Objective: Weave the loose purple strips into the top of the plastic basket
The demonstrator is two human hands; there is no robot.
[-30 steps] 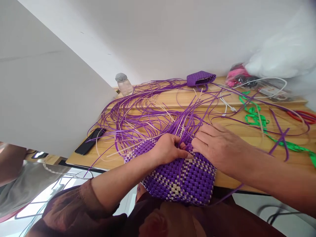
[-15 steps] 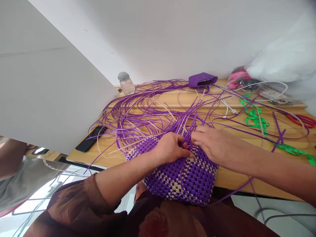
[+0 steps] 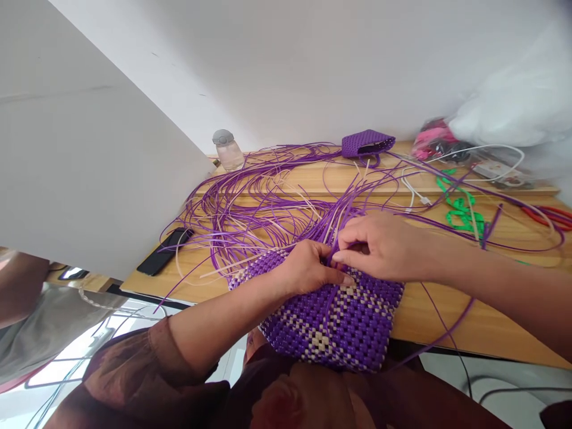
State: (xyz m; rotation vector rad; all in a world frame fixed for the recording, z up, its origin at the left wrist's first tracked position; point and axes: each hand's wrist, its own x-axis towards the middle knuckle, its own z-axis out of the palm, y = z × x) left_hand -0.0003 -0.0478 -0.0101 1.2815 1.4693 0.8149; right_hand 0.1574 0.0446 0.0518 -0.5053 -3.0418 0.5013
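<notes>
A purple and cream woven panel (image 3: 339, 325) lies over the near edge of a wooden table (image 3: 447, 316) and hangs onto my lap. My left hand (image 3: 308, 267) presses on its upper edge, fingers closed on the weave. My right hand (image 3: 379, 245) is just beside it, thumb and fingers pinched on a purple strand (image 3: 447, 330) that loops off to the right. Many loose purple and cream strands (image 3: 259, 208) fan out from the panel across the table.
A small purple woven pouch (image 3: 367, 142) and a clear bottle (image 3: 227, 150) stand at the back. A black phone (image 3: 164, 251) lies left. Green ribbon (image 3: 465, 215), a white cable (image 3: 413, 193), red-handled pliers (image 3: 547, 215) and bags (image 3: 509, 107) are right. Another person's sleeve (image 3: 40, 322) shows far left.
My right hand has curled from lying flat on the panel into a pinch and lifted slightly, pulling a purple strand taut. My left hand stays on the weave's edge.
</notes>
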